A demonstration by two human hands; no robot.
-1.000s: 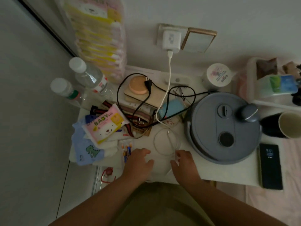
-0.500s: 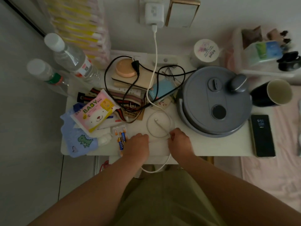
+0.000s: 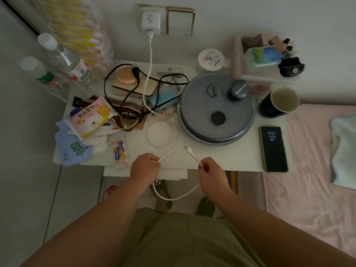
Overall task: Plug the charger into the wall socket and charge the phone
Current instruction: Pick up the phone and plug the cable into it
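Observation:
A white charger sits plugged into the wall socket at the top. Its white cable runs down over the clutter onto the white table. My left hand pinches the cable near the table's front edge. My right hand pinches it close to the free plug end, which points up and left. A slack loop hangs below the table edge between both hands. The dark phone lies face up at the table's right end, screen lit, well right of my right hand.
A grey round appliance stands between cable and phone. A dark mug is behind the phone. Black cords, a baby wipes pack, batteries and water bottles crowd the left. A pink bed lies on the right.
Both hands have drawn the cable toward the table's front edge and moved apart. The plug end has come out of the coil and now sticks up from my right hand.

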